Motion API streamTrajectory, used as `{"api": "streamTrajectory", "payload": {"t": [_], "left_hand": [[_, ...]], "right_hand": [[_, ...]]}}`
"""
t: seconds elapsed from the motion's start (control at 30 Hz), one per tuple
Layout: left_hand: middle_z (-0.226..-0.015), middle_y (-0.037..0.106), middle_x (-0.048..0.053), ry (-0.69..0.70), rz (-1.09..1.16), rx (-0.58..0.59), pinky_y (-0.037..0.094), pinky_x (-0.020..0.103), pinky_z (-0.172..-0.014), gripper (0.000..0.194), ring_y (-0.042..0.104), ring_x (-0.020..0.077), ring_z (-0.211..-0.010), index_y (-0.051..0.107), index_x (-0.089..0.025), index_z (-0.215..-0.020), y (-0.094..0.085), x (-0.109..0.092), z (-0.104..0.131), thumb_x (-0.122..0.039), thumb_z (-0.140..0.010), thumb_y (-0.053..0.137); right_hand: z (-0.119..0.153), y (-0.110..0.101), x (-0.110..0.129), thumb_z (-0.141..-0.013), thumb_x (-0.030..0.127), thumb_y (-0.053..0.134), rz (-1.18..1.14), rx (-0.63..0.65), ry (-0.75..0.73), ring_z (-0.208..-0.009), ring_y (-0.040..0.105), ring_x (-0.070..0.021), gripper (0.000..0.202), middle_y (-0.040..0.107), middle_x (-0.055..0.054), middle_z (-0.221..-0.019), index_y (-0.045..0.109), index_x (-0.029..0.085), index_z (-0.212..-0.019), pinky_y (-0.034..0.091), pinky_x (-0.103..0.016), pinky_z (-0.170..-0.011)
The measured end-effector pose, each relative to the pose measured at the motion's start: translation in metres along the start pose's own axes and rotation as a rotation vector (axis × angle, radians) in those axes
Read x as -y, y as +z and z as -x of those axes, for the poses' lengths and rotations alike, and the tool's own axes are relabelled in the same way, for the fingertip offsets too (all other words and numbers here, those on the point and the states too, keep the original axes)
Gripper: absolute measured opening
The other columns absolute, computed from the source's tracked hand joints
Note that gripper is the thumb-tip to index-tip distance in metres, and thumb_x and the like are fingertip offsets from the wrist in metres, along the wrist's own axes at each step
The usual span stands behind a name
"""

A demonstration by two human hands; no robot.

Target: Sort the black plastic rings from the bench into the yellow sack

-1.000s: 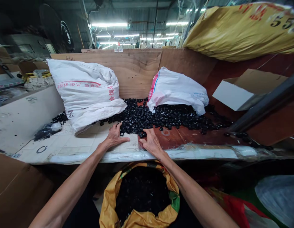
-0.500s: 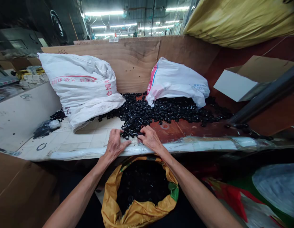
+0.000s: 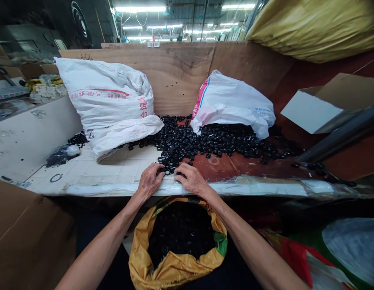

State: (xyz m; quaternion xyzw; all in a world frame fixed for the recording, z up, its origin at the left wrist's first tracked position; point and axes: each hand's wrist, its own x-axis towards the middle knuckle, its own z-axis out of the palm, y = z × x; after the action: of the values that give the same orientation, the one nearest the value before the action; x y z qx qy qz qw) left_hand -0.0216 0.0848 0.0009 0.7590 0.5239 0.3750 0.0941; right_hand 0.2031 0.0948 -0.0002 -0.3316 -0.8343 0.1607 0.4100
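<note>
A pile of small black ring-like parts [image 3: 187,141] spreads over the bench, with its near tip between my two hands. My left hand [image 3: 150,180] rests at the left side of that tip, fingers curled and thumb close to the index finger, apparently on a black part. On the right side, my right hand [image 3: 191,178] has its fingers bent in a pinch at a small black part. Below the bench edge, a yellow sack [image 3: 175,269] stands open, full of black parts.
White sacks lie on the bench at left [image 3: 111,104] and right [image 3: 232,100]. A wooden board [image 3: 175,80] stands behind them. At right are an open carton [image 3: 314,110] and a dark metal bar [image 3: 341,133]. Brown cardboard [image 3: 30,237] sits lower left.
The view has shifted slightly. My left thumb has drawn in toward its fingers, and my right fingers have curled more. Fewer black parts lie between my hands.
</note>
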Motion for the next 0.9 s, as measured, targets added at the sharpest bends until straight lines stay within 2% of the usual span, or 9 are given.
{"api": "streamTrajectory", "payload": {"t": [0.13,0.27,0.43,0.57,0.63,0.7,0.77,0.83,0.9], "left_hand": [[-0.096,0.062,0.003,-0.028,-0.05,-0.057,0.053,0.029,-0.075,0.028,0.063,0.0162,-0.077,0.068,-0.022,-0.113,-0.002,-0.003,0.002,-0.014,-0.086,0.062],[-0.094,0.055,0.003,0.063,-0.177,0.017,0.053,0.028,-0.071,0.026,0.061,0.0171,-0.08,0.072,-0.024,-0.112,-0.002,-0.01,0.005,-0.025,-0.085,0.07],[-0.096,0.06,0.005,0.173,-0.252,0.094,0.053,0.029,-0.071,0.016,0.063,0.0184,-0.085,0.073,-0.023,-0.105,0.001,-0.015,0.007,-0.025,-0.092,0.064],[-0.114,0.067,0.008,0.316,-0.27,0.116,0.054,0.032,-0.082,0.013,0.065,0.0207,-0.1,0.071,-0.023,-0.099,0.004,-0.012,0.007,-0.021,-0.096,0.058],[-0.115,0.07,0.008,0.343,-0.245,0.112,0.054,0.034,-0.086,0.011,0.065,0.0214,-0.101,0.069,-0.021,-0.095,0.004,-0.011,0.007,-0.019,-0.095,0.058],[-0.105,0.073,0.007,0.326,-0.207,0.118,0.054,0.035,-0.084,0.008,0.067,0.0214,-0.095,0.067,-0.021,-0.092,0.004,-0.013,0.006,-0.018,-0.093,0.06],[-0.094,0.073,0.006,0.254,-0.159,0.109,0.054,0.034,-0.08,0.005,0.067,0.0211,-0.088,0.065,-0.02,-0.094,0.002,-0.017,0.006,-0.019,-0.09,0.062],[-0.086,0.071,0.003,0.151,-0.082,0.101,0.054,0.032,-0.075,0.014,0.068,0.0198,-0.08,0.062,-0.021,-0.102,0.001,-0.02,0.007,-0.02,-0.088,0.064],[-0.086,0.071,0.001,0.074,0.031,0.109,0.055,0.031,-0.072,0.023,0.069,0.0181,-0.077,0.058,-0.022,-0.108,0.001,-0.022,0.008,-0.021,-0.086,0.065]], "right_hand": [[-0.001,0.001,-0.003,-0.087,0.014,0.067,0.033,-0.074,0.097,-0.085,0.064,-0.0193,0.01,0.067,-0.005,-0.092,0.071,0.02,-0.095,0.051,-0.032,-0.082],[0.0,-0.002,-0.001,-0.086,0.013,0.067,0.004,-0.074,0.062,-0.087,0.064,-0.0201,0.012,0.067,-0.006,-0.091,0.072,0.02,-0.095,0.052,-0.032,-0.082],[0.0,-0.003,0.003,-0.088,0.008,0.06,0.001,0.023,0.028,-0.089,0.064,-0.0193,0.019,0.065,-0.006,-0.096,0.073,0.019,-0.097,0.052,-0.032,-0.084],[0.002,-0.003,0.005,-0.088,0.007,0.058,0.047,0.064,0.019,-0.091,0.064,-0.0203,0.02,0.065,-0.007,-0.098,0.071,0.019,-0.099,0.051,-0.033,-0.085],[0.002,-0.003,0.006,-0.089,0.008,0.057,0.052,0.077,-0.009,-0.093,0.063,-0.021,0.02,0.065,-0.008,-0.099,0.07,0.018,-0.1,0.051,-0.034,-0.086],[0.002,-0.004,0.008,-0.089,0.009,0.058,0.024,0.055,0.008,-0.091,0.063,-0.0204,0.018,0.066,-0.007,-0.097,0.069,0.018,-0.1,0.051,-0.033,-0.086],[0.003,-0.004,0.011,-0.089,0.013,0.061,-0.054,-0.006,0.092,-0.084,0.063,-0.0181,0.016,0.067,-0.005,-0.094,0.068,0.019,-0.101,0.052,-0.03,-0.079],[0.003,-0.003,0.014,-0.088,0.018,0.064,-0.162,-0.084,0.186,-0.076,0.062,-0.0161,0.012,0.066,-0.003,-0.09,0.068,0.02,-0.1,0.051,-0.027,-0.07],[0.003,-0.001,0.017,-0.088,0.022,0.066,-0.251,-0.142,0.22,-0.076,0.062,-0.0159,0.01,0.067,-0.004,-0.091,0.07,0.019,-0.096,0.051,-0.027,-0.067]]}}
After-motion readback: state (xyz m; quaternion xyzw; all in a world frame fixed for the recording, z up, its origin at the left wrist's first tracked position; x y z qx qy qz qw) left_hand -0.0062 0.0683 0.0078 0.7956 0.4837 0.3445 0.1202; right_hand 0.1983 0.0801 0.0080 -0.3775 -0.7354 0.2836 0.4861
